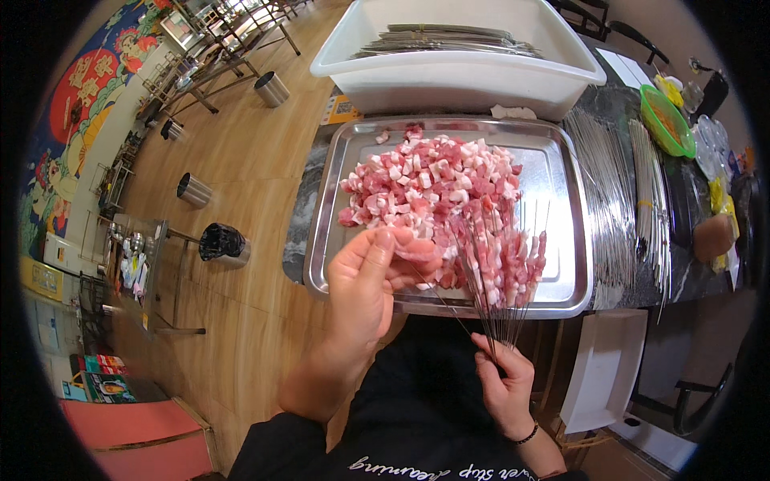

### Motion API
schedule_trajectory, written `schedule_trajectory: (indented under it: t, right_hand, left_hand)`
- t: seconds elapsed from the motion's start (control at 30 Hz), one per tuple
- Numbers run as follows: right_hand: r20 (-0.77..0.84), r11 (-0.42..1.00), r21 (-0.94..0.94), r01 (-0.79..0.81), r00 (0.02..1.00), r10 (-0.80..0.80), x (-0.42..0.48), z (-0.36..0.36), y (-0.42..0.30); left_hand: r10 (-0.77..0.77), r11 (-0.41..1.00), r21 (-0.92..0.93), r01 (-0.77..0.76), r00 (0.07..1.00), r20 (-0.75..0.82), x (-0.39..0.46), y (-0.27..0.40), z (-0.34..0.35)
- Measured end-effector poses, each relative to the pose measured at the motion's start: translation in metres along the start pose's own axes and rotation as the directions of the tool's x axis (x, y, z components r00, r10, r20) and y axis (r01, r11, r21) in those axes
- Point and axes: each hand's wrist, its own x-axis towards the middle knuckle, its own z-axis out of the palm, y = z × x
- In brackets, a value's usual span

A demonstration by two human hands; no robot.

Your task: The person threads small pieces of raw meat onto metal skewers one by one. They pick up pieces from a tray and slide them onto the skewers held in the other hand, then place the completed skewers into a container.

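My left hand (373, 270) pinches a piece of raw meat (416, 252) at the tip of one thin metal skewer, over the near left part of a steel tray (577, 264). My right hand (508, 373) grips the lower ends of a fanned bunch of metal skewers (496, 324), the single skewer among them. Several of these carry threaded meat cubes (517, 264) and lie over the tray's near right part. A heap of diced pink and white raw meat (427, 174) fills the tray's middle and left.
Behind the tray stands a white plastic tub (445, 84) holding metal skewers (451, 42). More bare skewers (607, 204) and a banded bundle (646, 204) lie on the dark stone table (301, 222). A green basket (668, 123) sits at the right. A lined bin (222, 243) stands on the floor.
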Motion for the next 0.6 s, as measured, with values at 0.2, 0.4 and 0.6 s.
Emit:
schedule_trajectory:
  t: [0.2,0.4,0.6]
  right_hand:
    - [-0.039,0.998,0.031,0.063,0.997,-0.062,0.017,0.002,-0.012]
    - [-0.070,0.996,0.091,0.024,0.997,-0.017,0.020,-0.001,-0.011]
    - [-0.007,0.992,0.123,-0.017,1.000,0.018,0.022,0.002,-0.015]
  left_hand:
    - [-0.030,0.943,0.333,-0.016,0.990,0.134,-0.002,-0.004,0.010]
    - [0.472,0.091,0.874,-0.478,0.793,0.385,0.027,0.019,0.007]
    - [-0.070,0.984,0.171,0.055,0.994,0.084,0.020,0.004,0.012]
